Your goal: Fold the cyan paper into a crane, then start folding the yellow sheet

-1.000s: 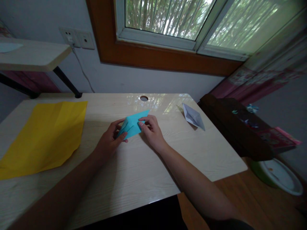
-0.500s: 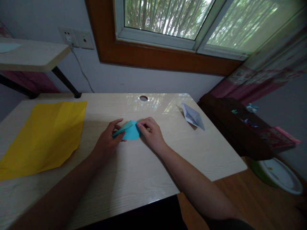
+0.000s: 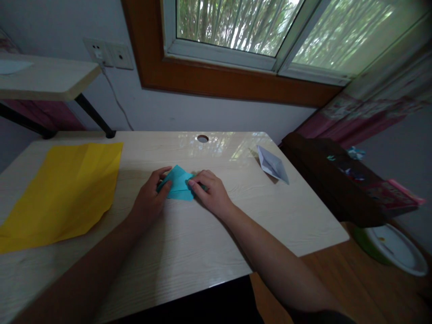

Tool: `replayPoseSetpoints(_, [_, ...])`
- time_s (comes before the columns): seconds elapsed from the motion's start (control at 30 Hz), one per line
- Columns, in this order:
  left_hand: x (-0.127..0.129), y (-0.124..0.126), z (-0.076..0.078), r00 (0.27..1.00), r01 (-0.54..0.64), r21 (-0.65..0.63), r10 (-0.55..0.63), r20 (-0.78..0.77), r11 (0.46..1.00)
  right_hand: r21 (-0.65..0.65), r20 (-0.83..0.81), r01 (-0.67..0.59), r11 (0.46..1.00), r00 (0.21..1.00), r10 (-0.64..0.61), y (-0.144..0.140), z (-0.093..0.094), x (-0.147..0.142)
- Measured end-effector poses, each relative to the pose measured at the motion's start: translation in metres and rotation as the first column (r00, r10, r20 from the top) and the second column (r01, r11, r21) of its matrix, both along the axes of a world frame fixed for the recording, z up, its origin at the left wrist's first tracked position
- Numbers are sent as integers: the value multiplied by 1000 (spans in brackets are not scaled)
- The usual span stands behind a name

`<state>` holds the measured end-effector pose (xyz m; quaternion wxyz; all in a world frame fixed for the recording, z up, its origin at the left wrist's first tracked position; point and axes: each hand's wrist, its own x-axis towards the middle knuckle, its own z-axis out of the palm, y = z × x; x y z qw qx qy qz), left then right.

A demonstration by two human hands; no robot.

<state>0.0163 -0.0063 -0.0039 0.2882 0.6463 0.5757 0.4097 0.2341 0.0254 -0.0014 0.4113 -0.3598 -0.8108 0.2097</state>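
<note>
A small piece of folded turquoise paper is held between my two hands, low over the middle of the desk. Its upper flap comes to a point at the far side, and a crease runs across the near part. My left hand grips the left edge, thumb on top and fingers curled behind. On the right edge, my right hand pinches the paper between thumb and fingers. Parts of both side edges are hidden by the fingers.
Yellow paper lies on the desk at the left. A folded whitish paper rests near the right edge. The desk has a cable hole at the back. A raised shelf stands back left.
The upper flap of the turquoise paper has opened out from a narrow raised strip into a wide pointed shape lying flatter. Both hands stay at the paper's sides.
</note>
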Motion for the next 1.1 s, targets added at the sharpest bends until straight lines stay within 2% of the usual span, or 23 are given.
replayPoseSetpoints(0.23, [-2, 2, -2, 999, -46, 44, 47, -20, 998, 35, 20, -181, 983, 983, 180, -1, -4, -1])
replayPoseSetpoints(0.43, [-1, 1, -2, 999, -42, 54, 43, -28, 998, -21, 26, -236, 971, 971, 237, -2, -6, -2])
replayPoseSetpoints(0.63, [0, 0, -2, 1000, -28, 23, 28, -2, 999, -107, 46, -201, 974, 977, 207, -3, -3, -1])
replayPoseSetpoints(0.77, [0, 0, -2, 1000, -16, 20, 16, 17, 1000, -111, 60, -167, 980, 983, 175, -4, -2, -1])
replayPoseSetpoints(0.9, [0, 0, -3, 1000, 0, 23, 0, -5, 1000, -68, 104, -144, 987, 983, 150, -2, -3, 0])
replayPoseSetpoints(1.1, [0, 0, -2, 1000, 5, 7, -5, 22, 1000, 70, 160, -144, 987, 978, 132, 1, -3, 0])
